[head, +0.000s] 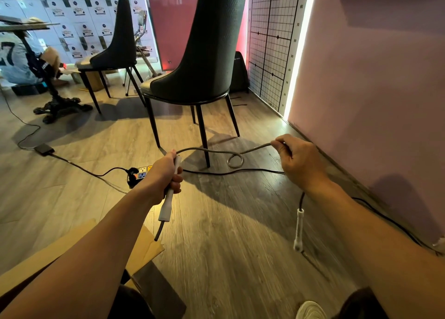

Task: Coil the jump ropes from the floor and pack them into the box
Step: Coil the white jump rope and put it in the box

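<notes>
Now grips a white handle (pixel 168 199) in the left hand (pixel 166 174), pinches the grey jump rope (pixel 255 148) in the right hand (pixel 299 161), hands well apart, with a loop (pixel 236 167) between. Dangles a second handle (pixel 299 229) below the right hand. Reads "27" on a shirt (pixel 9 53) far beyond the left hand.

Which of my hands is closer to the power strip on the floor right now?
Left. The left hand is just right of the power strip; the right hand, pinching the rope, is much farther right.
</notes>
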Available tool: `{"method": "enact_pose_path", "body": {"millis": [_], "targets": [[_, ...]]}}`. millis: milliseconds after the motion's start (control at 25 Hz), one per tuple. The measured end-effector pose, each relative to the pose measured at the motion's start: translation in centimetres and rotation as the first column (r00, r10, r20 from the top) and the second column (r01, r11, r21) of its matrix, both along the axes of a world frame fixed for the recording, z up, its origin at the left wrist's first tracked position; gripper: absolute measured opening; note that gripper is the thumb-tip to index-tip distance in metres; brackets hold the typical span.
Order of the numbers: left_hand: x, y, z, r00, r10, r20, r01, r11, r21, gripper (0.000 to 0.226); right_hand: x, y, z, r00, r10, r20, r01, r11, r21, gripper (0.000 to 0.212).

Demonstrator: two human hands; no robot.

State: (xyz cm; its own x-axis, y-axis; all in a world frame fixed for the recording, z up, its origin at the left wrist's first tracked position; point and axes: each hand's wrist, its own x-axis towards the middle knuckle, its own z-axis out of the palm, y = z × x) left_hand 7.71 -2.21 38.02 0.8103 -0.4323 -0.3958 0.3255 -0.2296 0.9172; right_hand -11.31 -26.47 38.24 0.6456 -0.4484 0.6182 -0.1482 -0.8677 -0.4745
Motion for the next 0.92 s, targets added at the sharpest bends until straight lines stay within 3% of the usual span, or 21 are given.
{"method": "enact_pose_path", "body": {"millis": [160,280,360,440,560,600,680,720,800,920], "targets": [[-0.4,-0.2,0.4,0.998,0.024,-0.063,-0.029,0.996,-0.087,0.051,0.0,0.1,-0.6,0.974,-0.122,-0.19,0.126,0.992,0.007,0.043],[-0.1,-0.3,-0.2,1.0,-0.017,-0.007,0.017,1.0,-0.016,0.051,0.3,0.4,-0.7,0.919,-0.152,-0.364,0.184,0.981,0.054,0.05],[0.1,0.0,-0.9,0.99,-0.138,0.009,0.136,0.984,0.112,0.051,0.5,0.1,-0.5,0.933,-0.161,-0.323,0.223,0.961,0.164,0.055],[0.0,0.6,-1.1,0.941,-0.307,-0.142,0.325,0.937,0.131,0.054,0.2,-0.5,-0.2,0.941,-0.221,-0.256,0.285,0.925,0.251,0.061],[-0.4,1.3,-0.3,0.773,-0.526,-0.355,0.464,0.85,-0.248,0.055,-0.6,-1.7,-0.7,0.919,-0.27,-0.287,0.351,0.893,0.283,0.064],[-0.3,1.4,0.0,0.732,-0.58,-0.357,0.43,0.8,-0.419,0.055,-0.8,-2.1,-1.1,0.907,-0.254,-0.337,0.355,0.891,0.283,0.062],[0.1,1.4,0.7,0.663,-0.694,-0.282,0.323,0.605,-0.728,0.058,-1.0,-2.7,-2.2,0.87,-0.201,-0.45,0.349,0.896,0.274,0.046],[0.0,1.2,0.9,0.668,-0.706,-0.236,0.247,0.51,-0.824,0.058,-0.9,-2.7,-2.5,0.849,-0.166,-0.502,0.339,0.899,0.276,0.038],[-0.2,0.6,1.4,0.78,-0.594,-0.196,0.069,0.394,-0.917,0.053,-0.6,-2.3,-2.7,0.8,-0.068,-0.597,0.295,0.91,0.292,0.032],[-0.4,-0.3,2.3,0.943,-0.201,-0.265,-0.205,0.275,-0.939,0.044,-0.5,-0.9,-2.5,0.688,0.161,-0.707,0.16,0.917,0.365,0.036]]}}
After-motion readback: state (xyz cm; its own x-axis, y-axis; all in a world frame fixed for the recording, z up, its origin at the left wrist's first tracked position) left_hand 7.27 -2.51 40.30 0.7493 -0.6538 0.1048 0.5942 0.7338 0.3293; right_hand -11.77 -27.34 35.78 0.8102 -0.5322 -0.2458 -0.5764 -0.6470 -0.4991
